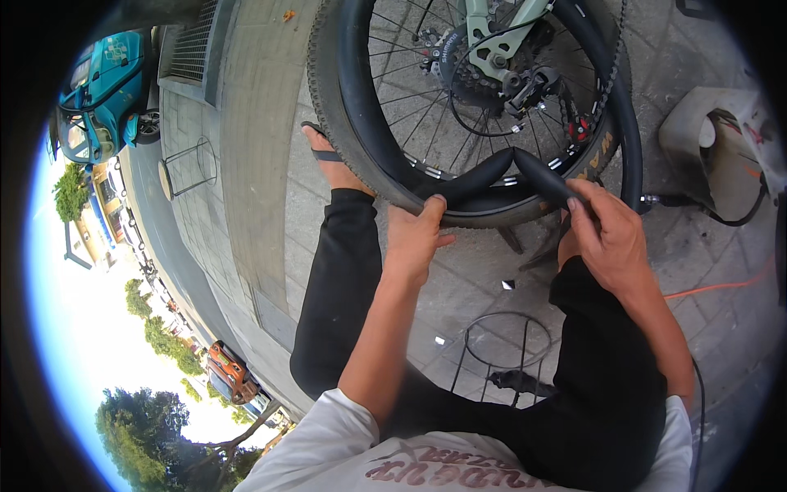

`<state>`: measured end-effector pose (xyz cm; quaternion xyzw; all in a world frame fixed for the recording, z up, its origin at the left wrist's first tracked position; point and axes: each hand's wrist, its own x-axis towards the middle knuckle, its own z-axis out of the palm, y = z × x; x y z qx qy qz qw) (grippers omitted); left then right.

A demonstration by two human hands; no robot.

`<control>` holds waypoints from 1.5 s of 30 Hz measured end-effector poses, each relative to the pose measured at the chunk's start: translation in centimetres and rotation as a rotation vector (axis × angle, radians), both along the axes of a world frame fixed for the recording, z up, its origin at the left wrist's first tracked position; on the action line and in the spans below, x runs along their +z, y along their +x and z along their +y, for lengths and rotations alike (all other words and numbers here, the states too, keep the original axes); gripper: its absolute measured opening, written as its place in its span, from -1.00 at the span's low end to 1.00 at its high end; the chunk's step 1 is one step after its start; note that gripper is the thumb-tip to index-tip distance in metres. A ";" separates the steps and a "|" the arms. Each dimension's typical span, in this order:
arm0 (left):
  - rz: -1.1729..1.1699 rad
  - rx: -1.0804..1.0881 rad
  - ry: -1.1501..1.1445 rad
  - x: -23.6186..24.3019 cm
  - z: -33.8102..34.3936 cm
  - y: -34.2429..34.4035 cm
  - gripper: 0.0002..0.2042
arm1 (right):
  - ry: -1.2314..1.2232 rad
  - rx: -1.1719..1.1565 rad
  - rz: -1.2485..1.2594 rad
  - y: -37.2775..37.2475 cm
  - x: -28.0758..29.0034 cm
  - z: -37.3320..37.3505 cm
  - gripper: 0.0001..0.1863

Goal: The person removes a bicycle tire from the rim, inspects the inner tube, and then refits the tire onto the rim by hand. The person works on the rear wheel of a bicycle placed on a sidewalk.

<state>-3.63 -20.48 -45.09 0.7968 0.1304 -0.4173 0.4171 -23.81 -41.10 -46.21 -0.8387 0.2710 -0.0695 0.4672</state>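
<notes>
A bicycle wheel stands in front of me, with a black knobby tire (324,107) around its rim. A partly inflated black inner tube (479,179) lies along the inside of the tire and bends sharply into a peak at the bottom of the wheel. My right hand (608,238) is closed around the tube just right of that bend. On the left, my left hand (410,238) grips the lower tire edge, thumb on top next to the tube. Its other fingers are partly hidden. Another stretch of tube hangs outside the tire at the right.
The green bike frame (484,41), rear derailleur (533,90) and chain are above. A cut-open whitish container (697,139) with a dark hose stands right. A round wire stand (508,340) sits between my legs. An orange cord (721,285) crosses the pavement. A blue vehicle (106,98) is parked left.
</notes>
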 end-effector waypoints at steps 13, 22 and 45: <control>-0.117 -0.133 0.192 1.4 -0.4 1.9 -0.44 | 0.316 -0.469 0.047 -3.0 -0.9 -1.5 -0.36; -0.315 -0.223 0.147 5.8 -4.0 4.2 -0.12 | -0.155 0.002 0.011 0.7 -3.9 -0.6 -0.30; -0.880 -1.545 0.154 -1.7 -3.9 -2.3 -0.47 | 0.031 -0.243 -0.024 -2.9 -5.8 -3.6 -0.60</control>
